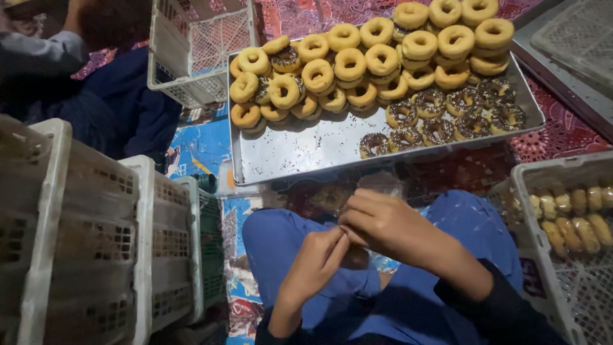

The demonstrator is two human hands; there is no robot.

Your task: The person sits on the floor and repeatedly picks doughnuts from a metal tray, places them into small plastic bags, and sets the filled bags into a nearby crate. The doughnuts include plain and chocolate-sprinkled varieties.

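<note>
My left hand and my right hand meet over my lap, fingers pinched together on a clear plastic bag with a dark doughnut in it; the bag is mostly hidden by the fingers. Another clear bag with a doughnut lies just beyond my hands. Ahead sits a metal tray piled with plain glazed doughnuts and, to the right, chocolate sprinkled doughnuts.
White plastic crates stand stacked at my left. A crate at my right holds wrapped doughnuts. An empty white crate stands behind the tray. Another person in dark blue sits at far left. Metal trays lie at far right.
</note>
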